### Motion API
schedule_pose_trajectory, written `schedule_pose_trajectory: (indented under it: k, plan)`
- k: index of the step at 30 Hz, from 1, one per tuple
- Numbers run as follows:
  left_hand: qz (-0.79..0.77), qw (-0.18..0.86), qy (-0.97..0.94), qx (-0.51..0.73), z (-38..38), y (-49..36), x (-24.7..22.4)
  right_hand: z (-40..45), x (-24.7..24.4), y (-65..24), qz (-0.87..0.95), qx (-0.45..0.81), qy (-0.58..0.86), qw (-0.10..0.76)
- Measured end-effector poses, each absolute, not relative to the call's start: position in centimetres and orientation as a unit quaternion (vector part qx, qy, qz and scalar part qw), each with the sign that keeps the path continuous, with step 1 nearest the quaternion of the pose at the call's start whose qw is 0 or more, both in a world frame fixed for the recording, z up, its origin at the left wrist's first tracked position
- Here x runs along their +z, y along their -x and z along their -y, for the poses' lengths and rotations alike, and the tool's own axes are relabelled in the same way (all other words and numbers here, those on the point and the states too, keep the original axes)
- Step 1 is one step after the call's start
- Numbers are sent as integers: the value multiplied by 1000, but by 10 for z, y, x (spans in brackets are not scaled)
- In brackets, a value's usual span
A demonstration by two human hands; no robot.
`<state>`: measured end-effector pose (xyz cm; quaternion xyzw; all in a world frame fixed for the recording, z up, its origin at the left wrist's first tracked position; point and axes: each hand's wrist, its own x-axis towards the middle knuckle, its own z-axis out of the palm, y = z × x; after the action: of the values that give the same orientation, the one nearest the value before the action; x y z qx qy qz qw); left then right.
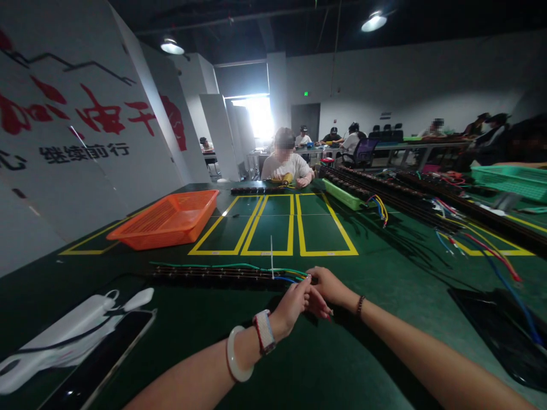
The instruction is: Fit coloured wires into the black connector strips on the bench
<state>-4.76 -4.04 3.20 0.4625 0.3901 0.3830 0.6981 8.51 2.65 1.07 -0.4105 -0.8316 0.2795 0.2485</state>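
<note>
Meeting hands: left hand [293, 304] and right hand [328, 286] come together beside the coloured wires [285, 279].
Fingers: bunched at the tips, lower ones extended; what they pinch, I cannot tell.
Dark strip [217, 273]: lying left of them on the green table [192, 324].
Orange basket [160, 239]: beyond the strip.

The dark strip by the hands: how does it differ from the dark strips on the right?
The near strip lies roughly crosswise; the strips on the right slant away across the table.
The near strip lies by itself, while the strips on the right lie close together.
Both are long and dark, with coloured wires at an end.
</note>
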Motion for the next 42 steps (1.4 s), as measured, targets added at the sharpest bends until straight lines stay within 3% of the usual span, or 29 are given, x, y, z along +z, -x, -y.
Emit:
schedule_pose_trajectory:
  k: [6, 11, 21, 28, 35, 39, 42]
  plan:
    - [-426, 716, -443, 331, 40, 51, 35, -8, 10, -89, 822, 238, 413, 310]
    - [-425, 711, -449, 335, 38, 53, 30, -4, 20, -90, 862, 125, 406, 277]
    - [-361, 804, -295, 370, 35, 53, 36, -6, 24, -97, 893, -35, 360, 267]
    - [-326, 802, -211, 454, 39, 48, 27, 7, 27, -92, 924, -156, 294, 188]
    - [-319, 812, -185, 453, 39, 50, 34, 7, 35, -103, 941, -125, 237, 205]
    - [-294, 831, -180, 437, 38, 53, 34, 6, 37, -111, 902, -21, 316, 293]
    - [-305, 825, -180, 440, 38, 54, 32, 5, 34, -111, 891, 19, 340, 299]
